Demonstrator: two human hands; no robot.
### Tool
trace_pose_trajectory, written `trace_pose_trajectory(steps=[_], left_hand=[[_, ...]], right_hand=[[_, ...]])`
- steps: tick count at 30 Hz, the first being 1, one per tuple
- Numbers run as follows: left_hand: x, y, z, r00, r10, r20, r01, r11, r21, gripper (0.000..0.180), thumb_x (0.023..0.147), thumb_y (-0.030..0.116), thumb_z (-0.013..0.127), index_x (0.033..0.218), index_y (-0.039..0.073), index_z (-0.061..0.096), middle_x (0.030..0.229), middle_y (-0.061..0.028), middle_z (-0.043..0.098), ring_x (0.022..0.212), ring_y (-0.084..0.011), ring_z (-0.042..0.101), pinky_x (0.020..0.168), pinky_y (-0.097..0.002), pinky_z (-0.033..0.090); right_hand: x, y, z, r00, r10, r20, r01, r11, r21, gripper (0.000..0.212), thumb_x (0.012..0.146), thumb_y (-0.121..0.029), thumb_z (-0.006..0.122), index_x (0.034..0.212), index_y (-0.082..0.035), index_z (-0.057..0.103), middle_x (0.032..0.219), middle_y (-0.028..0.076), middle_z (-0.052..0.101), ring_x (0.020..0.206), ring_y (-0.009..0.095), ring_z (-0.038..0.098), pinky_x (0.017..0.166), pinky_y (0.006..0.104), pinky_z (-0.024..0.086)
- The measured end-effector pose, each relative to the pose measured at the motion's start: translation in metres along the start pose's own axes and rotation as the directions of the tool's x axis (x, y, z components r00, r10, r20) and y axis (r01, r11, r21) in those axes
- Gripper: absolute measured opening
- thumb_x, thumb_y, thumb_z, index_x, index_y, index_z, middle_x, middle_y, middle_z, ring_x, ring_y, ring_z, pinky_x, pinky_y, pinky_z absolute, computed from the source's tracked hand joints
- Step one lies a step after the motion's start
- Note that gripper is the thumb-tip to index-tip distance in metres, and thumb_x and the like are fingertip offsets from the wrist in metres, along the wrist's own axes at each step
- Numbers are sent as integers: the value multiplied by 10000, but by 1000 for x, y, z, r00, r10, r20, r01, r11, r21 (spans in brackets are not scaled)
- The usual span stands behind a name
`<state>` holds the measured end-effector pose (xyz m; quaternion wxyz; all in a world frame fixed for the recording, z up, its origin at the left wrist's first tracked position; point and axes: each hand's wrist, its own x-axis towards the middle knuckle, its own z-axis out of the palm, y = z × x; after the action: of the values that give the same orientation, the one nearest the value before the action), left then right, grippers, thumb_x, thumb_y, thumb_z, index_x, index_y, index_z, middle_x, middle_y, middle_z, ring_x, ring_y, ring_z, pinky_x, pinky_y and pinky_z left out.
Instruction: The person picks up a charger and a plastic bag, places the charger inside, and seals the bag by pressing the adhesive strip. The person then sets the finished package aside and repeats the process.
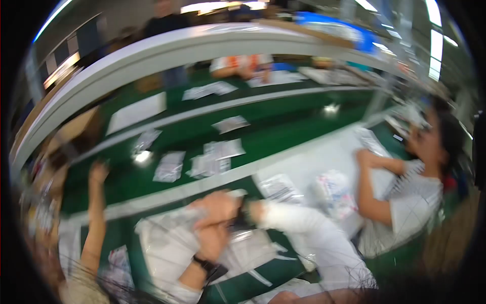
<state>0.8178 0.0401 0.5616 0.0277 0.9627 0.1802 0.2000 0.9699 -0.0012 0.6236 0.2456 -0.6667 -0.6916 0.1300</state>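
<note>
My left hand [212, 240], with a dark watch [209, 267] on its wrist, reaches up over the green table. Across it lies my right hand [217, 206], coming in from the right in a white sleeve [309, 228] with a dark band at the wrist. The two hands overlap and seem to touch. Motion smears their fingers, so whether they grip anything does not show. Beneath them a large, pale plastic bag [164, 253] is spread on the table, partly covered by my hands and forearms. White strips [260, 277] stick out at its right side.
Beyond a pale rail [243, 171], flat packets [217, 157] lie on a green belt [283, 134]. At left a co-worker's arm [95, 218] stretches over it. Another person [405, 202] works at right beside plastic-wrapped packs [334, 192]. A white beam [192, 48] spans overhead.
</note>
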Motion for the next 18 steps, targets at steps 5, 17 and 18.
trace_pose_trajectory(steps=[5, 17, 18], left_hand=[[-4, -45, -19, 989, -23, -148, 22, 1000, -8, 377, 736, 234, 712, 1073, 82, 640, 1101, -141, 632, 1069, -320, 601, 816, -451, 527], [25, -2, -3, 926, 290, -242, -360, 872, -333, 328, 742, 201, 715, 1044, 82, 664, 1085, -123, 651, 1063, -312, 603, 838, -445, 511], [26, 1, -2, 923, 299, -242, -370, 864, -343, 324, 743, 198, 715, 1041, 81, 666, 1084, -121, 653, 1062, -311, 603, 840, -444, 510]], right_hand=[[81, -29, 60, 964, -246, 104, 258, 959, -117, 429, 596, -485, 794, 936, -230, 734, 819, 89, 710, 802, 331, 681, 660, 461, 523], [72, -20, 57, 981, -152, -124, 138, 984, -113, 358, 624, -384, 771, 896, -160, 703, 833, 117, 705, 815, 347, 674, 653, 463, 517], [67, -18, 55, 977, -142, -162, 127, 987, -103, 354, 627, -370, 769, 900, -155, 700, 834, 120, 704, 816, 348, 673, 652, 463, 516]])
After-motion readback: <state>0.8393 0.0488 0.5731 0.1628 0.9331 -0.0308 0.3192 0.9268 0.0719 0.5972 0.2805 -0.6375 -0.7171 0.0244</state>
